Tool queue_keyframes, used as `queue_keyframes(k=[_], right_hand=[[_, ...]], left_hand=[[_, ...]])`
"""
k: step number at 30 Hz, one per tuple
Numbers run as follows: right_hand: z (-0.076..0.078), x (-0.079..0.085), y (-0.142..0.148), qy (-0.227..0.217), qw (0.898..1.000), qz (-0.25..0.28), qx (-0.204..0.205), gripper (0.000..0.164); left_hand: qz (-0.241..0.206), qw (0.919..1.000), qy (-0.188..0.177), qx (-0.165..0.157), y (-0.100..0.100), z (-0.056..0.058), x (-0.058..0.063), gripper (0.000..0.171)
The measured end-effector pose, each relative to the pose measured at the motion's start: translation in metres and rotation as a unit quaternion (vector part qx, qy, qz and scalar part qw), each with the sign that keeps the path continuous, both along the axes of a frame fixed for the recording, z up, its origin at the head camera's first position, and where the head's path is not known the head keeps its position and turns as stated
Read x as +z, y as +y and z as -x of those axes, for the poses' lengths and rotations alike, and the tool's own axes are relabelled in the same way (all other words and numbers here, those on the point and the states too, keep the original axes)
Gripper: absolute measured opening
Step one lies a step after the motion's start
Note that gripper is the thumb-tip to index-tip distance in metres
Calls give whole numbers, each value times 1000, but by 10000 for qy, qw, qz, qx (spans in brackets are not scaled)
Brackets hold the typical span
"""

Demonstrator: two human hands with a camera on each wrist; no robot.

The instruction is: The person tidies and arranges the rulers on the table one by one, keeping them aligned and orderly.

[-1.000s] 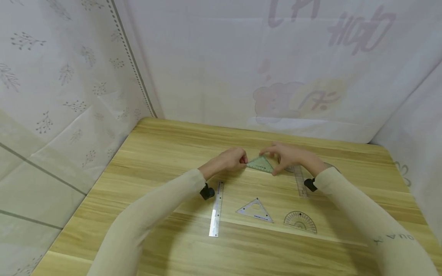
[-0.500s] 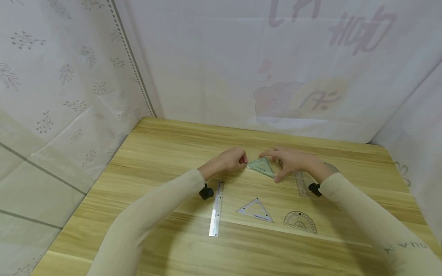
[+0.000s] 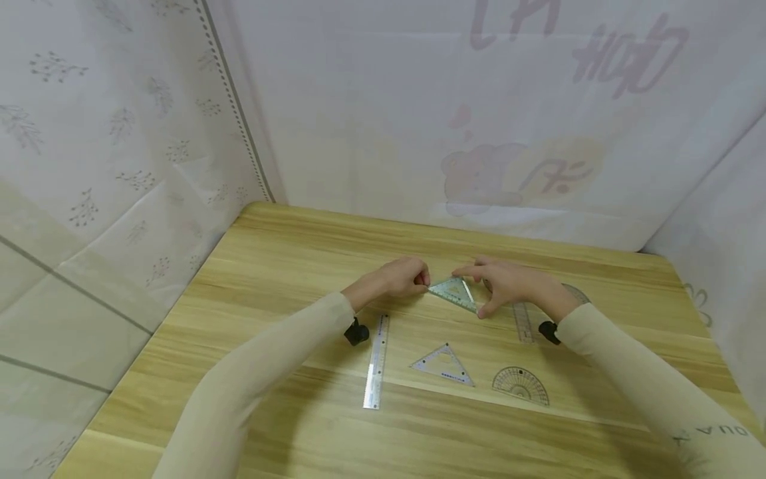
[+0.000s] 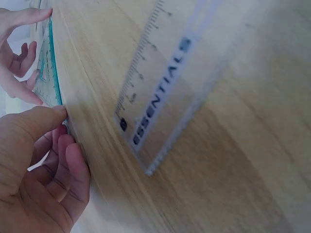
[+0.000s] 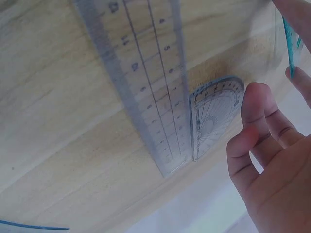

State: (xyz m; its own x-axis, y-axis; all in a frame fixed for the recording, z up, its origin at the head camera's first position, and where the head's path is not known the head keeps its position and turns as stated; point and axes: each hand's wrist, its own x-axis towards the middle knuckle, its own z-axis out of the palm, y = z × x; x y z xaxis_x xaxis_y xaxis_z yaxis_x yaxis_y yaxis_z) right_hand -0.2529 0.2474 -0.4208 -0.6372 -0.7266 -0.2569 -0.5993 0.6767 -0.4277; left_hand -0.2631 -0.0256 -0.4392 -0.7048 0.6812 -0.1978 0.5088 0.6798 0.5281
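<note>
A green see-through set square (image 3: 441, 289) is held between the two hands toward the back of the table. My left hand (image 3: 403, 278) pinches its left corner between thumb and forefinger, as the left wrist view also shows. From the right, my right hand (image 3: 505, 283) grips it with the thumb at the lower right corner and the forefinger at the top corner. In the right wrist view only a sliver of the green set square (image 5: 290, 46) shows, and the other fingers are loosely bent.
Nearer the person lie a clear straight ruler (image 3: 376, 362), a clear set square (image 3: 461, 374) and a protractor (image 3: 520, 386). Another ruler (image 3: 522, 322) lies under the right wrist, a protractor (image 5: 218, 109) beside it. One more rounded clear piece (image 3: 577, 293) lies behind the right forearm.
The green set square has turned, its right end dropping toward the person. My right hand has shifted slightly right and nearer with it; the left hand keeps its place at the corner.
</note>
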Motion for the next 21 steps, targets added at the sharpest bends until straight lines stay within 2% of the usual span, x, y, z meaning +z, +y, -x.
queue_keyframes(k=[15, 21], right_hand=[[-3, -2, -3, 375, 9992, -110, 49, 90], [-6, -2, -4, 615, 9979, -189, 103, 91]], left_hand=[[-93, 9996, 104, -241, -9, 4, -5, 5], [-273, 9990, -71, -344, -10, 6, -5, 4]])
